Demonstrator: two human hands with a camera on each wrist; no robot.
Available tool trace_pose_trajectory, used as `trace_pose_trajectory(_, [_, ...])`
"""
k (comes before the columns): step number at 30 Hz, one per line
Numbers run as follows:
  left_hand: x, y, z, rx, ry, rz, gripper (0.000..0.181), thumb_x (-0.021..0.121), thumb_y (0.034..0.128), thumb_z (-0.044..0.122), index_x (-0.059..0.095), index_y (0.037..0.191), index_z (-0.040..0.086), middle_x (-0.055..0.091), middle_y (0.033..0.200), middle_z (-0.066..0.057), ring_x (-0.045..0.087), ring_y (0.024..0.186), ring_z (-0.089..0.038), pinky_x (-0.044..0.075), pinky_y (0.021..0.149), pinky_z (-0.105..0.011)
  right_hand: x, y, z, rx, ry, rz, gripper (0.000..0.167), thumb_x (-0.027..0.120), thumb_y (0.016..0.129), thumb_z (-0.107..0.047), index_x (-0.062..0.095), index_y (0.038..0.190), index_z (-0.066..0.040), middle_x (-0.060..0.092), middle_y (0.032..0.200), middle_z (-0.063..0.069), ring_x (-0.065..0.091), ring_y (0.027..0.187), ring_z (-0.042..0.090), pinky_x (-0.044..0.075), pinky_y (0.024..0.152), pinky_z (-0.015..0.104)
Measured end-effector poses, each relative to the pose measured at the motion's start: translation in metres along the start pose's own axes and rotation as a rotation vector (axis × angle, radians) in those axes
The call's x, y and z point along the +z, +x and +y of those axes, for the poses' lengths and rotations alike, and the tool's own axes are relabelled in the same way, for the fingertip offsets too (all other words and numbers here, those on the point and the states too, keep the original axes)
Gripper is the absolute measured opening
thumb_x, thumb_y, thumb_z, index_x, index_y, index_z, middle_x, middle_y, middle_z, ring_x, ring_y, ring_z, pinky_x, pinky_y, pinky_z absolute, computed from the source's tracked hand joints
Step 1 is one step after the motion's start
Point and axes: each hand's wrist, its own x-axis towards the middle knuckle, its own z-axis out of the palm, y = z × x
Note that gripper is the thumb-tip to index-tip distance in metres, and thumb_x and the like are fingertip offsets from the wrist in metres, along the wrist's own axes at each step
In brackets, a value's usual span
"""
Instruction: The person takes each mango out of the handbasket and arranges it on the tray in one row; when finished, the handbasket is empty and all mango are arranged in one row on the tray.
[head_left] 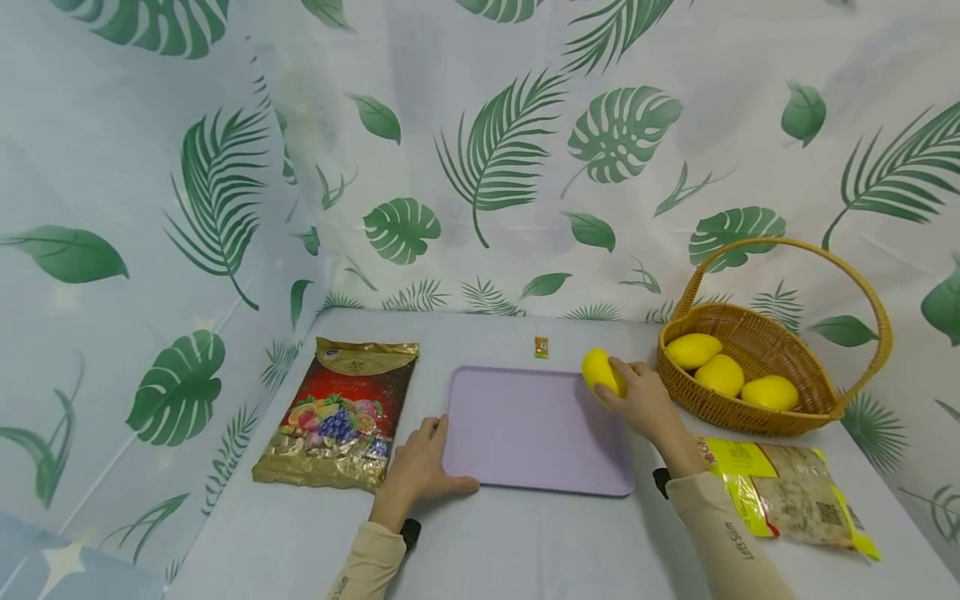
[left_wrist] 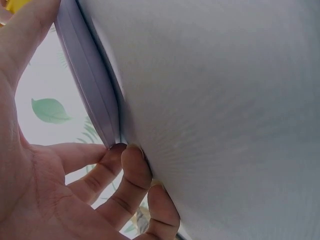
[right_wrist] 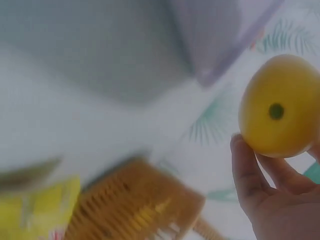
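Note:
A lilac tray [head_left: 536,429] lies flat on the table. My left hand [head_left: 422,465] touches its lower left corner, thumb along the front edge and fingers at the left side; in the left wrist view the fingertips of that hand [left_wrist: 75,185] meet the tray's rim [left_wrist: 92,75]. Over the tray's upper right corner, my right hand [head_left: 643,400] grips a yellow mango-like fruit [head_left: 602,372] between thumb and fingers. The right wrist view has the fruit [right_wrist: 281,107] with a green dot on its end, held in the fingers of the hand [right_wrist: 280,200].
A wicker basket [head_left: 675,387] with three yellow fruits [head_left: 720,376] stands at the right. Below it lies a yellow-edged clear package [head_left: 798,492]. At the left is a red and gold candy bag [head_left: 341,417]; a small wrapped candy [head_left: 542,347] lies behind the tray.

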Motion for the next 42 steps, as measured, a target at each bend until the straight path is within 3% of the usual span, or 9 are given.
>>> trace_pose_trajectory(7, [-0.002, -0.001, 0.002, -0.005, 0.001, 0.001, 0.119, 0.085, 0.0649, 0.064, 0.037, 0.152, -0.001, 0.048, 0.146, -0.024, 0.057, 0.123, -0.044, 0.052, 0.093, -0.061, 0.027, 0.001, -0.016, -0.015, -0.007, -0.031, 0.062, 0.062, 0.097, -0.035, 0.049, 0.144, 0.002, 0.056, 0.127, 0.035, 0.058, 0.105, 0.047, 0.049, 0.085, 0.056])
trace_pose_trajectory(13, [-0.003, -0.001, 0.003, -0.014, -0.009, -0.007, 0.119, 0.086, 0.0645, 0.062, 0.037, 0.152, -0.001, 0.047, 0.147, -0.024, 0.056, 0.124, -0.044, 0.050, 0.094, -0.063, 0.040, 0.002, -0.024, -0.018, -0.029, -0.104, 0.061, 0.061, 0.097, -0.037, 0.049, 0.147, -0.003, 0.054, 0.131, 0.034, 0.060, 0.108, 0.047, 0.051, 0.089, 0.059])
trace_pose_trajectory(19, [-0.002, 0.000, 0.002, 0.006, 0.003, 0.001, 0.120, 0.085, 0.0644, 0.064, 0.037, 0.152, -0.002, 0.048, 0.146, -0.024, 0.057, 0.123, -0.044, 0.051, 0.094, -0.061, 0.042, 0.004, -0.028, -0.013, -0.045, -0.154, 0.062, 0.060, 0.098, -0.039, 0.046, 0.150, -0.007, 0.049, 0.138, 0.034, 0.058, 0.114, 0.048, 0.049, 0.096, 0.061])
trace_pose_trajectory(29, [-0.002, -0.001, 0.002, -0.018, -0.009, -0.010, 0.120, 0.086, 0.0643, 0.063, 0.037, 0.153, -0.001, 0.047, 0.148, -0.023, 0.056, 0.125, -0.044, 0.050, 0.096, -0.062, 0.043, 0.009, -0.040, -0.043, 0.040, -0.291, 0.084, 0.069, 0.087, -0.042, 0.036, 0.155, -0.005, 0.033, 0.153, 0.034, 0.048, 0.129, 0.047, 0.044, 0.106, 0.064])
trace_pose_trajectory(35, [-0.003, -0.001, 0.002, -0.012, -0.002, 0.001, 0.119, 0.086, 0.0639, 0.063, 0.038, 0.152, -0.002, 0.048, 0.146, -0.024, 0.057, 0.124, -0.044, 0.051, 0.094, -0.062, 0.050, 0.014, -0.053, -0.073, 0.052, -0.293, 0.089, 0.073, 0.083, -0.040, 0.034, 0.156, -0.006, 0.034, 0.153, 0.032, 0.056, 0.115, 0.040, 0.051, 0.096, 0.056])
trace_pose_trajectory(42, [-0.002, 0.001, 0.002, -0.016, -0.001, -0.014, 0.121, 0.085, 0.0642, 0.066, 0.036, 0.153, -0.001, 0.046, 0.149, -0.024, 0.057, 0.124, -0.043, 0.051, 0.095, -0.061, 0.066, 0.024, -0.070, -0.081, 0.083, -0.285, 0.089, 0.074, 0.082, -0.039, 0.035, 0.156, -0.009, 0.035, 0.152, 0.029, 0.056, 0.112, 0.035, 0.053, 0.092, 0.049])
